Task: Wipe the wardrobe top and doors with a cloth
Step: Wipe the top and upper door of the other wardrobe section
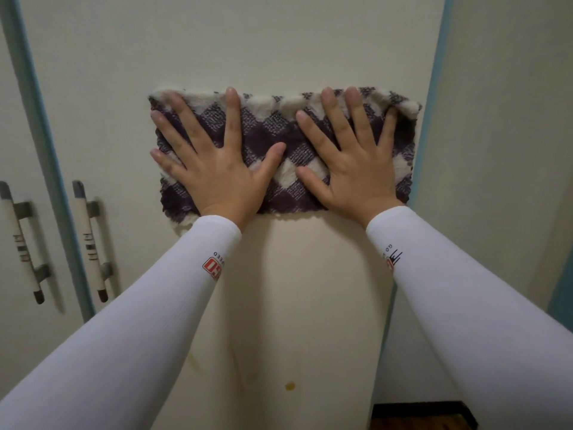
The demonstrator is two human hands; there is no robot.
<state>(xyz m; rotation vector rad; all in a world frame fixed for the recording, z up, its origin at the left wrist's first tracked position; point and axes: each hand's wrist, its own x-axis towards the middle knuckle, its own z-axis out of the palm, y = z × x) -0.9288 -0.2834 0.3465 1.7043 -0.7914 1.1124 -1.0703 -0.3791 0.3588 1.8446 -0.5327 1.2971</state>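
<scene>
The cloth (279, 141) has a diamond check of dark purple and fluffy white. The wardrobe door (279, 41) is plain cream, with a small yellow-brown spot (290, 386) low down. A pale blue strip (40, 125) edges the door on the left. The handles (90, 240) are off-white with dark grey tips and dark bands. The sleeves (139, 321) are white, each with a red and black logo (213, 268). The floor (418, 420) is dark brown.

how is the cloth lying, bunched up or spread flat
Spread flat: the cloth lies as a wide rectangle on the door, left hand and right hand pressing it.
</scene>
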